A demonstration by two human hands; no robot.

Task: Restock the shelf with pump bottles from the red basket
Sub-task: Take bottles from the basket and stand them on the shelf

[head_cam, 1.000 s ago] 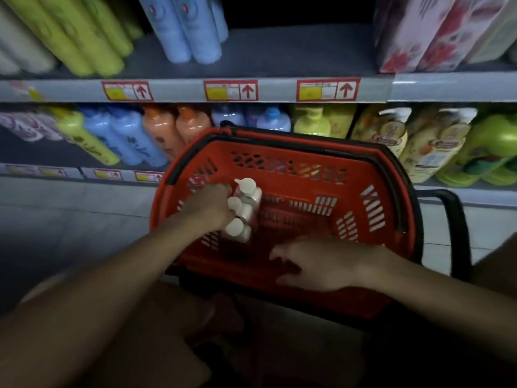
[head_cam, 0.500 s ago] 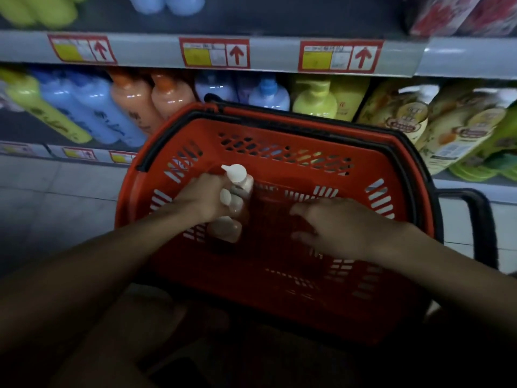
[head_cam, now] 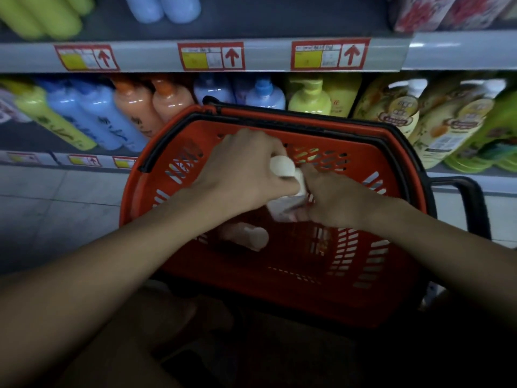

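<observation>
So we've got both hands down in the red basket (head_cam: 363,152) right now. Our left hand (head_cam: 240,175) is curled around a white pump bottle (head_cam: 282,166), fingers wrapped over the top end so the rounded white cap pokes out just past our knuckles. Our right hand (head_cam: 335,200) is right up against it, touching the left, with its fingers closed around a pale bottle body (head_cam: 282,208) just below the left hand's grip. Honestly can't tell if that's the same bottle or a second one, the hands cover too much of it.

Just below and a bit left of where we're gripping, another pump bottle (head_cam: 246,236) is lying on its side on the basket floor, pinkish body with a pale end, not touching either hand.

Beyond our hands, past the far rim of the basket, the lower shelf (head_cam: 472,182) is lined with bottles: orange bottles (head_cam: 151,105), blue bottles (head_cam: 92,113) left of those, a yellow pump bottle (head_cam: 309,98) to the right. Above that runs the shelf edge with red price tags (head_cam: 211,56) with arrows pointing up.
</observation>
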